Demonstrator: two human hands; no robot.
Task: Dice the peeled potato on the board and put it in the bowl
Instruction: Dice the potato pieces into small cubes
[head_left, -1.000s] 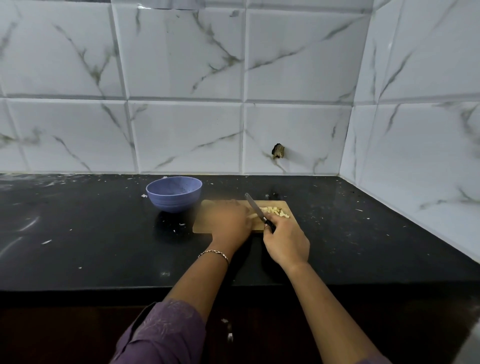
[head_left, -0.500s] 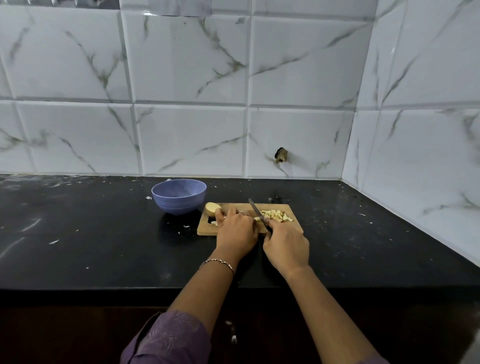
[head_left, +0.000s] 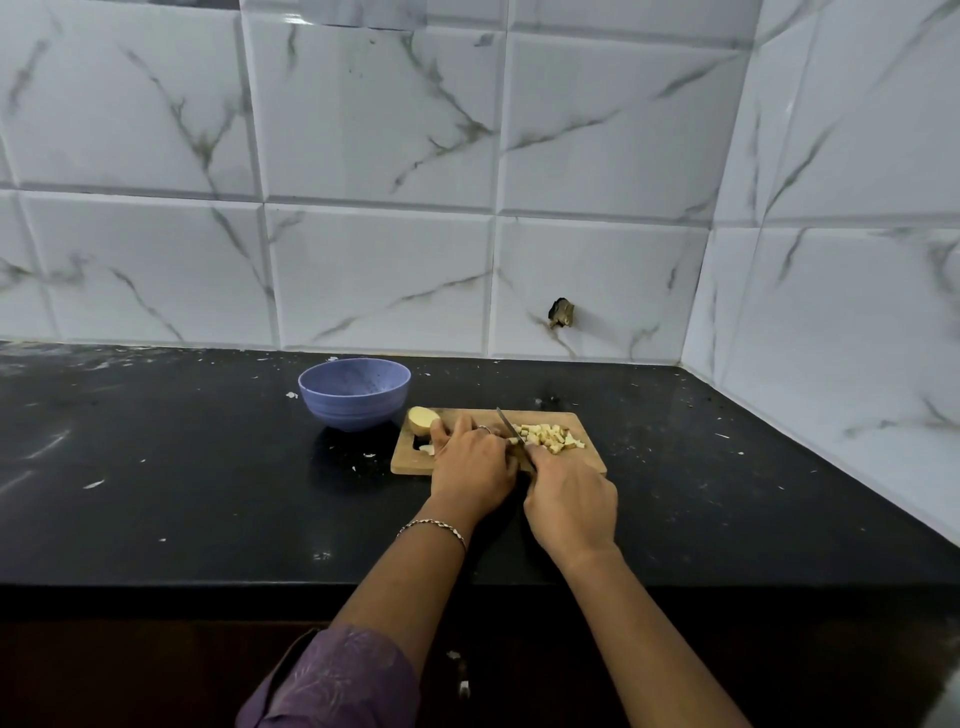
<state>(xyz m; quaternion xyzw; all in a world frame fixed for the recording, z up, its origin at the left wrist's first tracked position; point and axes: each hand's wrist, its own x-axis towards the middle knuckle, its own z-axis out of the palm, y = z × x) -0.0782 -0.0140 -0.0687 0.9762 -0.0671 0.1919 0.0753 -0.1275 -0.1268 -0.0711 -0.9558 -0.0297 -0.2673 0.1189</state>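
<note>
A wooden cutting board (head_left: 587, 457) lies on the black counter. A pile of potato cubes (head_left: 548, 436) sits on its right half. A peeled potato chunk (head_left: 420, 418) rests at the board's far left corner. My left hand (head_left: 470, 462) lies over the board's middle with fingers curled down on potato strips, mostly hidden under it. My right hand (head_left: 569, 501) grips a knife (head_left: 506, 423) whose blade points away, between my left hand and the cubes. The purple bowl (head_left: 355, 393) stands just left of the board and looks empty.
The counter (head_left: 182, 493) is speckled with small white scraps. A tiled wall closes the back and the right side, with a dark hole (head_left: 561, 314) in one tile. The counter's front edge runs below my wrists.
My left hand has settled on the board's middle, uncovering the potato chunk at the far left corner. The knife stays beside the cubes. The camera has shifted slightly.
</note>
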